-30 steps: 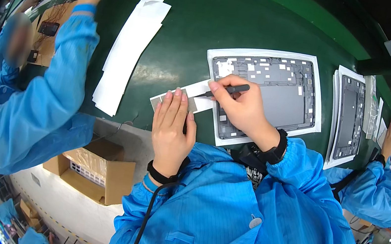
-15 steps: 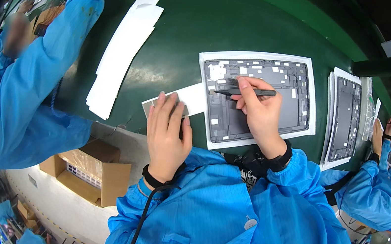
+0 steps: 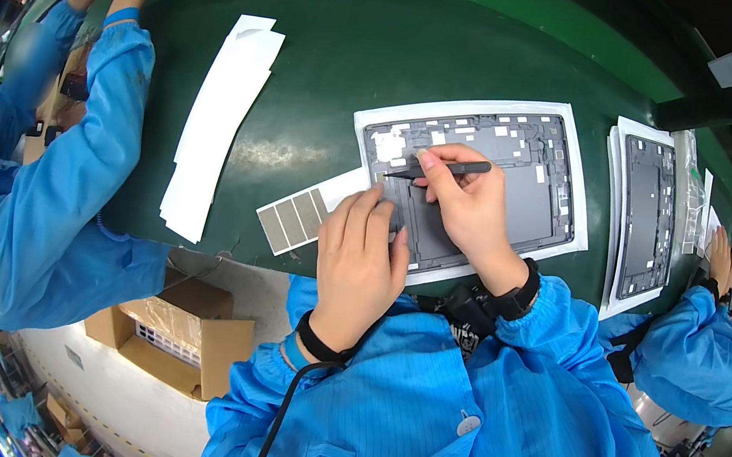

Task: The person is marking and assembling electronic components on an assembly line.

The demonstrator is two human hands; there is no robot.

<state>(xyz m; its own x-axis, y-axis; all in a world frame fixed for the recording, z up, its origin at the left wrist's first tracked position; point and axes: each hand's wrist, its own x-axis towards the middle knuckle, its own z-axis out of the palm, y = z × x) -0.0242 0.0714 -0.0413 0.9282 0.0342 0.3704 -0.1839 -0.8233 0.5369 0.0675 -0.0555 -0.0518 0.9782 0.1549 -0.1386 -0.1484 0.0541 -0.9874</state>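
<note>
In front of me a grey tablet back shell (image 3: 521, 190) lies on a white sheet (image 3: 574, 211), with many small white stickers inside it. My right hand (image 3: 468, 201) is over the shell, closed around black tweezers (image 3: 466, 168). The tweezer tips point left, down to the shell's left side near a small tan patch. My left hand (image 3: 357, 255) lies flat with fingers stretched out, over the shell's lower left edge and the end of a white strip with grey-brown rectangular pads (image 3: 292, 218). That strip reaches under or beside the shell; its covered end is hidden.
Long white paper strips (image 3: 223, 129) lie to the left on the green table (image 3: 317, 44). Another tablet shell (image 3: 644, 216) rests on white sheets at the right. Co-workers in blue sleeves (image 3: 68, 149) sit on both sides. An open cardboard box (image 3: 222, 353) stands below the table edge.
My left hand has shifted right from the padded strip onto the shell's edge, uncovering several pads. The tweezers stay at the shell's left side. The left co-worker's hands now show at a far shell.
</note>
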